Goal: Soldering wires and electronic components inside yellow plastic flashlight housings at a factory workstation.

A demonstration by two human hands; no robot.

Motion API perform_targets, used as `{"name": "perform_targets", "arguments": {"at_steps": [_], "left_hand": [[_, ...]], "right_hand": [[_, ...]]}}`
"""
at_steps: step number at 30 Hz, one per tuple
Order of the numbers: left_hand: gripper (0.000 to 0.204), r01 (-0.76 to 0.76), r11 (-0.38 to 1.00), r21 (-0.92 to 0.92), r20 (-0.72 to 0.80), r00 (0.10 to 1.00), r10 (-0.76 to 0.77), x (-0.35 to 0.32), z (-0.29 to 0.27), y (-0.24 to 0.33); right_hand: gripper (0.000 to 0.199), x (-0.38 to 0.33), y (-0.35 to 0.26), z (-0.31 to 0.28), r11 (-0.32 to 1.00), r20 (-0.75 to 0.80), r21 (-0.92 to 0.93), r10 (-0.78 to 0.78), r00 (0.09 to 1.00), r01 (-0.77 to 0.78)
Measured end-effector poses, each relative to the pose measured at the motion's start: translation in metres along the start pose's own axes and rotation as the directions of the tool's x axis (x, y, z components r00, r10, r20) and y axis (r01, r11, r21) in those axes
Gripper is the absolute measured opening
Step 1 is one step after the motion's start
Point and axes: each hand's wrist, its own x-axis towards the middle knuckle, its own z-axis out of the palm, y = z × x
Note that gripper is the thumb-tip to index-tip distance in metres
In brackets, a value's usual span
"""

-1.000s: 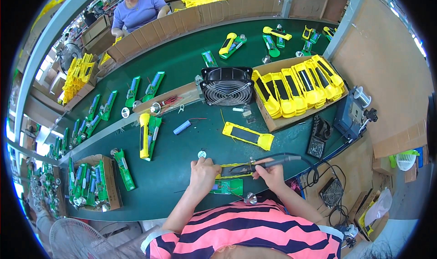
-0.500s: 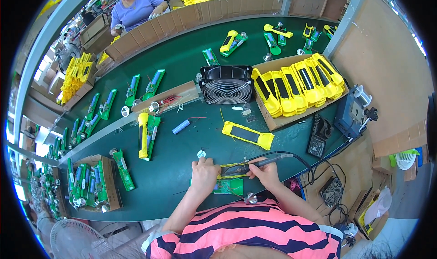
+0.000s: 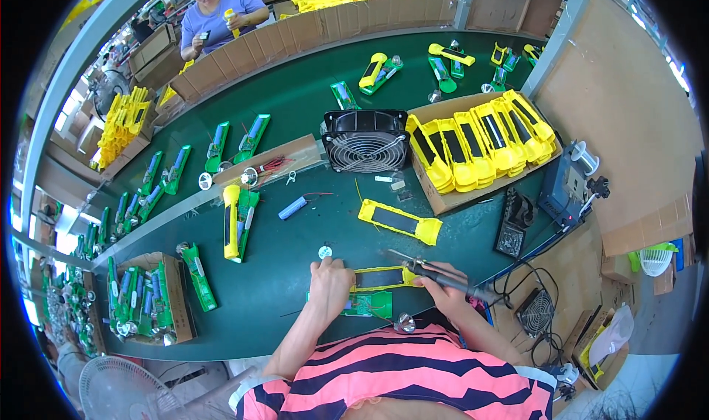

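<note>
At the near edge of the green surface (image 3: 295, 117), the person's left hand (image 3: 330, 281) lies flat on the left end of a yellow plastic torch shell (image 3: 377, 278), fingers closed down on it and pinning it to the surface. A green circuit board (image 3: 367, 304) lies just below the shell, partly under the hand. The right hand (image 3: 443, 291) has its fingers wrapped round the dark handle of a soldering iron (image 3: 432, 272), whose tip points left over the right end of the shell.

Compared with a second ago, the iron has drawn in: then its shaft stretched out long to the right, now the right hand sits closer to the shell and the tip hovers right at its end. The left hand has barely shifted. By the look of it, the joint at that end of the shell is being worked or is about to be; whether the tip touches cannot be told.

A small silver reflector cup (image 3: 403, 322) rests at the very edge, near the striped shirt. Further in lie a second yellow shell with a dark panel (image 3: 399, 221), a blue cylindrical cell (image 3: 293, 207) and a yellow torch (image 3: 232, 221). Beyond them stand a black square fan (image 3: 365, 141) and a cardboard box of yellow shells (image 3: 480, 143). At the far edge another person handles a yellow part.
</note>
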Motion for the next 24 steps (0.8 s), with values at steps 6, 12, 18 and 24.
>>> {"name": "perform_targets", "arguments": {"at_steps": [6, 12, 18, 24], "left_hand": [[0.003, 0.011, 0.998, 0.062, -0.041, 0.999, -0.009, 0.001, 0.0, 0.001], [0.003, 0.001, 0.998, 0.067, -0.056, 0.998, 0.002, 0.001, -0.002, 0.001], [0.008, 0.013, 0.998, 0.063, -0.003, 1.0, -0.013, 0.001, -0.008, 0.002], [0.001, 0.02, 0.993, -0.12, -0.044, 0.999, -0.026, 0.004, -0.024, -0.008]], "right_hand": [[0.026, -0.003, 0.016, -0.015, 0.869, 0.196, -0.448, -0.134, 0.971, 0.21], [0.05, -0.002, 0.024, -0.016, 0.813, 0.296, -0.469, -0.222, 0.929, 0.344], [0.05, -0.003, 0.029, -0.014, 0.852, 0.279, -0.403, -0.235, 0.931, 0.335], [0.049, -0.001, 0.029, -0.011, 0.867, 0.282, -0.36, -0.25, 0.926, 0.344]]}}
